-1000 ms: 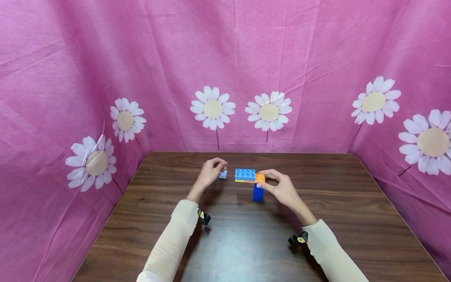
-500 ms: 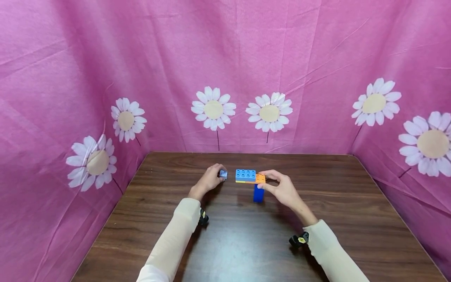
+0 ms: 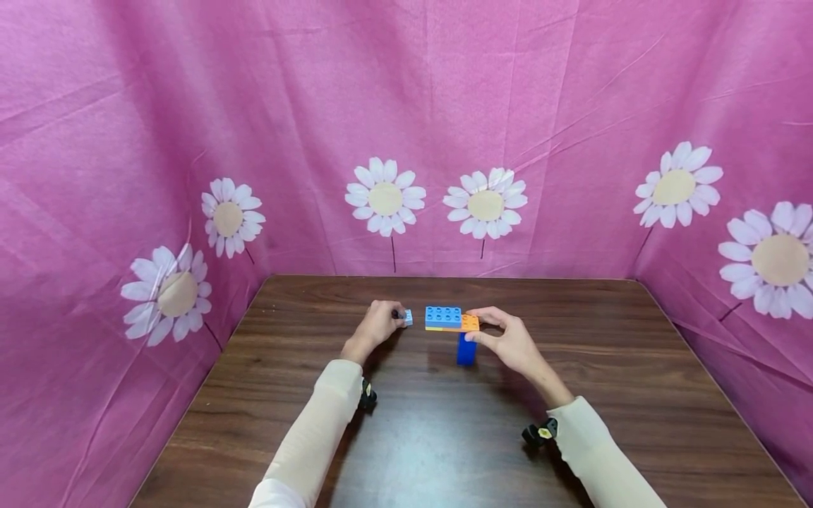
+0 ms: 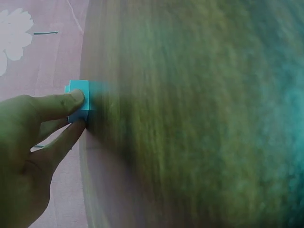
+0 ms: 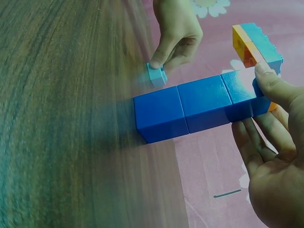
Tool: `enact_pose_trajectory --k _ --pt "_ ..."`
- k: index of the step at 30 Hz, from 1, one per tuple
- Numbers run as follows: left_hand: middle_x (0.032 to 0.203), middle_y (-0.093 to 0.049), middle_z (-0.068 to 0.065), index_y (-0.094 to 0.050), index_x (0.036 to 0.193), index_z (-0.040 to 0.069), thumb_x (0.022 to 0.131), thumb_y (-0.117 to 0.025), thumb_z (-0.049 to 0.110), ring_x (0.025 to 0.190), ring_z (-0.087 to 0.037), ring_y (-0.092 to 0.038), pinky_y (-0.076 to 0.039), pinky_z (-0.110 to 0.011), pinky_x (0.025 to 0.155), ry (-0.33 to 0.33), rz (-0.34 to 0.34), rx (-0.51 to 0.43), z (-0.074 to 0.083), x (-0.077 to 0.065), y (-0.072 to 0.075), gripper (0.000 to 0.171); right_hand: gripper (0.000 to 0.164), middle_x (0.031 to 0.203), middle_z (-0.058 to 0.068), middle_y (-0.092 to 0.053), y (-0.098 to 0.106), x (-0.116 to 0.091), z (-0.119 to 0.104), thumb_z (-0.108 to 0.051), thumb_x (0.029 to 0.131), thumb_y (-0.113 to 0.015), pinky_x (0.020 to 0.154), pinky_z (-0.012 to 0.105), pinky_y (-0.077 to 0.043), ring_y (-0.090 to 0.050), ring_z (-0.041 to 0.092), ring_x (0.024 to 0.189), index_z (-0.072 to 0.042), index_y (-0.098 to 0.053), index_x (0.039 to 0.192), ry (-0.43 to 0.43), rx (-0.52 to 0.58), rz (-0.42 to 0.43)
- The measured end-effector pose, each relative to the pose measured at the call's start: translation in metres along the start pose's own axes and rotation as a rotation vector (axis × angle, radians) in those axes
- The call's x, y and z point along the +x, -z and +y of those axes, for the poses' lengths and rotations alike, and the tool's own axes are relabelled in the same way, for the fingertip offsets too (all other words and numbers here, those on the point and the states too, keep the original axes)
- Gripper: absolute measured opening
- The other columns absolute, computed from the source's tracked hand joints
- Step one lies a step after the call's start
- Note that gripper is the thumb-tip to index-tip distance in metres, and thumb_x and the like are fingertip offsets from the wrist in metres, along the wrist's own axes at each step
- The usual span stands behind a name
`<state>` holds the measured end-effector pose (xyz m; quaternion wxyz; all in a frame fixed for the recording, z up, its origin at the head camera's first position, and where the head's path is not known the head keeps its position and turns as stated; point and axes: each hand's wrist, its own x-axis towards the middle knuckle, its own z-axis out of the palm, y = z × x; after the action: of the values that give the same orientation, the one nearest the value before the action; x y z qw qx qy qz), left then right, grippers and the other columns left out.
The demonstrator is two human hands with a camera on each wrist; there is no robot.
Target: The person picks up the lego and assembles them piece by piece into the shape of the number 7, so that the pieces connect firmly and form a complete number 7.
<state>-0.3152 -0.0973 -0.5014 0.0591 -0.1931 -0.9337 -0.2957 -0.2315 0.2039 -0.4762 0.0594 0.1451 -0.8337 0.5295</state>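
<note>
My left hand (image 3: 380, 322) pinches a small light blue toy brick (image 4: 80, 100) between thumb and fingers, low at the table surface. Studs show on the brick's top (image 3: 408, 317) in the head view. To its right, my right hand (image 3: 510, 341) holds the upper end of a brick structure, thumb on the near side and fingers behind. A column of dark blue bricks (image 5: 183, 111) stands upright on the table beneath an orange brick (image 3: 470, 322). An orange and yellow layer juts left from there, bearing a longer blue studded brick (image 3: 443, 315). My fingers partly hide the column's top.
The brown wooden table (image 3: 406, 437) reaches back to a pink cloth backdrop (image 3: 432, 92) printed with white daisies. Each wrist wears a black camera mount, one at the left cuff (image 3: 368, 395) and one at the right cuff (image 3: 540, 432).
My left hand has come down from above the small brick to its left side and now pinches it. The brick sits slightly further right. My right hand and the structure look unchanged.
</note>
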Motion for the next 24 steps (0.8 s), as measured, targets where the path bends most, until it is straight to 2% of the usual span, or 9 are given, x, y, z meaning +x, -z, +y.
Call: enact_pose_trajectory --k 7,10,17,20,24 --pt "0.112 -0.078 -0.014 -0.078 0.105 0.004 0.092 -0.081 0.005 0.099 -0.026 -0.073 -0.062 -0.041 0.088 0.006 -0.020 -0.043 -0.001 0.000 0.000 0.014 0.044 0.129 0.014 -0.077 -0.001 0.001 0.001 -0.025 0.090 -0.087 0.086 0.019 -0.059 -0.071 0.019 0.113 -0.012 -0.073 0.130 -0.014 0.029 -0.021" --pt "0.113 -0.077 -0.014 -0.078 0.108 0.005 0.092 -0.081 0.006 0.102 -0.027 -0.073 -0.061 -0.041 0.092 0.023 -0.009 -0.099 0.001 0.000 0.004 0.016 0.044 0.129 0.015 -0.077 -0.001 0.001 0.002 -0.022 0.090 -0.087 0.086 0.020 -0.060 -0.070 0.017 0.111 -0.011 -0.073 0.130 -0.016 0.035 -0.026" --pt "0.107 -0.079 -0.011 -0.077 0.106 0.007 0.092 -0.078 0.004 0.099 -0.024 -0.077 -0.063 -0.038 0.090 0.030 0.075 -0.297 0.018 0.006 0.031 0.015 0.041 0.123 0.017 -0.078 0.001 0.003 0.000 -0.017 0.091 -0.086 0.084 0.020 -0.060 -0.071 0.027 0.109 -0.007 -0.074 0.128 -0.005 0.065 -0.041" --pt "0.107 -0.079 -0.011 -0.077 0.105 0.007 0.091 -0.079 0.003 0.098 -0.024 -0.077 -0.064 -0.035 0.088 -0.007 0.104 -0.360 0.030 0.009 0.043 0.015 0.041 0.122 0.017 -0.078 0.001 0.003 -0.001 -0.016 0.091 -0.086 0.083 0.019 -0.060 -0.071 0.029 0.109 -0.006 -0.074 0.128 -0.006 0.075 -0.044" --pt "0.106 -0.079 -0.008 -0.078 0.105 0.008 0.090 -0.081 0.004 0.095 -0.021 -0.076 -0.063 -0.033 0.087 -0.080 0.130 -0.379 0.045 0.012 0.055 0.016 0.041 0.121 0.016 -0.079 0.002 0.003 0.000 -0.017 0.090 -0.087 0.083 0.018 -0.059 -0.071 0.029 0.109 -0.006 -0.074 0.128 -0.009 0.075 -0.042"
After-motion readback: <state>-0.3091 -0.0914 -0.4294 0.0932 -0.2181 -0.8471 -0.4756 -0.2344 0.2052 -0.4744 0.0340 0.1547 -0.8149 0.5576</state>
